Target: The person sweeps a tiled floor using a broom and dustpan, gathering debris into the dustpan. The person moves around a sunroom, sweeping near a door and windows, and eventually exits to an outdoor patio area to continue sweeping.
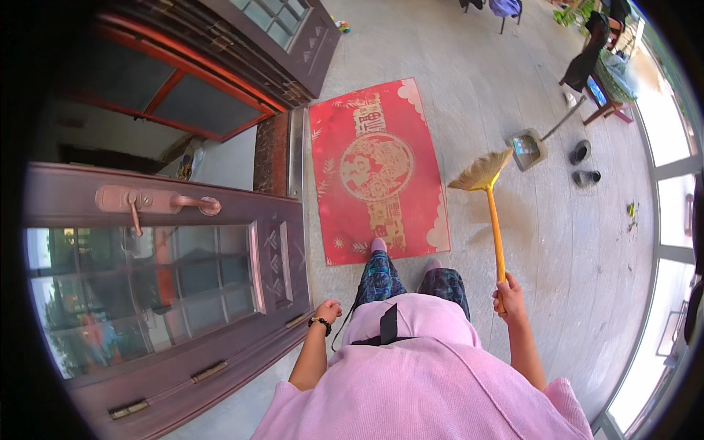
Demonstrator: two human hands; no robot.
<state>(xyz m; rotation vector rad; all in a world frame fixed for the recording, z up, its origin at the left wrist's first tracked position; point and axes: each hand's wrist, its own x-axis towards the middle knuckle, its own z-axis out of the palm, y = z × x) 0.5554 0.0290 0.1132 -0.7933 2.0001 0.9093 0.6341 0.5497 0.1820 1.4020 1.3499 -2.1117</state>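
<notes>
Standing on pale grey concrete floor point(513, 242), porch-like space, bright glazed panels along right rim. Right hand point(508, 295) clamped around yellow handle of broom point(490, 192); straw head raised just right of red doormat point(378, 172). Left hand point(328, 309) curled into loose fist, nothing in it, beside edge of dark wooden door point(169, 293) with glass panes and metal handle. Dustpan point(528, 148) resting on floor beyond broom head, well apart. Pair of dark shoes point(583, 165) near dustpan. Chair point(598, 66) at far right. Small green litter near right edge.
</notes>
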